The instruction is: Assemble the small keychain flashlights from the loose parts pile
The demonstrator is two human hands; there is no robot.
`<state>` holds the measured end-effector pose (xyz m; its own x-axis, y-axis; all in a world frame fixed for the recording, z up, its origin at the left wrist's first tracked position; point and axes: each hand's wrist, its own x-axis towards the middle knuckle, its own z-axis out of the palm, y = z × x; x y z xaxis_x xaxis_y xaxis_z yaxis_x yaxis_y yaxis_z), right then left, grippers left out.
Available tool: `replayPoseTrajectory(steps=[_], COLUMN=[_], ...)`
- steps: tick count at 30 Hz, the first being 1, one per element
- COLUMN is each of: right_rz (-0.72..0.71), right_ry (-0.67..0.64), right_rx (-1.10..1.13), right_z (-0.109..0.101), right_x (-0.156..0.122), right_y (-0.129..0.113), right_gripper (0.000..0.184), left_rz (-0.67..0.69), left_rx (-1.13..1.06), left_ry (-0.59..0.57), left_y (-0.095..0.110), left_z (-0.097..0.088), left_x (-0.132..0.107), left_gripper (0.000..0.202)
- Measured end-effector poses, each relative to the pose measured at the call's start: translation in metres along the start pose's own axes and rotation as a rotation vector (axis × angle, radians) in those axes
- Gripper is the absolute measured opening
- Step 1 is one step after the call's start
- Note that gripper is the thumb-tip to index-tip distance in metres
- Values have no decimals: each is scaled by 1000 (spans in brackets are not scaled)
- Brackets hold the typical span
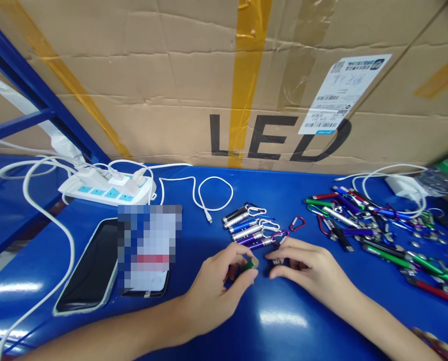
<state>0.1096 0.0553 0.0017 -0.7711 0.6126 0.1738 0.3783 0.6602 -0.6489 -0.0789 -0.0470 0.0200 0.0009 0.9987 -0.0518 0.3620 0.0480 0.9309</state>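
We have a creased brown cardboard box (pixel 171 90) behind our glossy blue surface (pixel 284 333), which carries a pile of slim, shiny coloured tubes (pixel 359 232) at right. Near the middle, our left hand (pixel 212 291) has thumb and fingers closed around a short green metallic cylinder (pixel 251 264); our right hand (pixel 306 258), fingers slightly parted, pinches a small dark silvery piece (pixel 276 261), perhaps a cap.

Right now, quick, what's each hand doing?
Left hand: closed, holding a green tube.
Right hand: closed, holding a small metallic part.
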Motion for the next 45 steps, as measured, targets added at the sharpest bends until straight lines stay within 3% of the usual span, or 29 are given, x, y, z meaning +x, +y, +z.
replayPoseTrajectory(steps=[10, 19, 24, 30, 34, 40, 45], right_rz=[-28, -77, 65, 178, 200, 80, 42], right_ry=[65, 226, 247, 169, 124, 254, 61], right_rx=[109, 186, 313, 542, 486, 210, 35], right_z=[-3, -2, -2, 3, 4, -2, -1], right_x=[3, 0, -4, -5, -5, -5, -6], right_y=[-5, -23, -28, -29, -29, -23, -15], right_gripper=[27, 23, 22, 21, 14, 15, 27], left_rz=[59, 92, 129, 154, 147, 61, 40], left_rx=[79, 92, 107, 115, 116, 81, 54], left_ry=[65, 15, -15, -40, -27, 5, -22], left_y=[-1, -1, -2, -3, -2, 1, 2], left_z=[-1, 0, 6, 9, 9, 10, 9], left_x=[2, 5, 3, 2, 2, -1, -1], left_gripper=[12, 13, 12, 9, 10, 11, 13])
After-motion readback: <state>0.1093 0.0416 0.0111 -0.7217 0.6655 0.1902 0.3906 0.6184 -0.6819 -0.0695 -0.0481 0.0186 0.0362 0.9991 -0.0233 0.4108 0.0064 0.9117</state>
